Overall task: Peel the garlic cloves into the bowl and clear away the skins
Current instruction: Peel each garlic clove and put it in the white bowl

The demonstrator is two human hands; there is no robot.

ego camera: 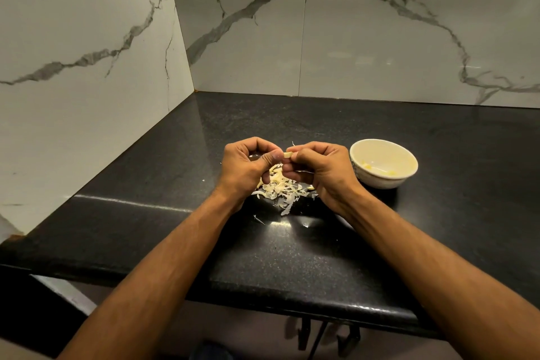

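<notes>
A small pale garlic clove (287,154) is pinched between both hands above the counter. My left hand (248,166) holds it with thumb and curled fingers. My right hand (318,169) pinches its other end, and a thin wisp of skin sticks up just above the fingers. Directly beneath the hands lies a loose pile of papery garlic skins (282,191). A white bowl (409,169) stands to the right of my right hand, upright, with a few peeled yellowish cloves (366,167) at its bottom.
The black granite counter (336,242) runs into a corner of white marble walls (87,67) at left and back. Its front edge is close to my body. A few stray skin flecks lie on the counter near the pile.
</notes>
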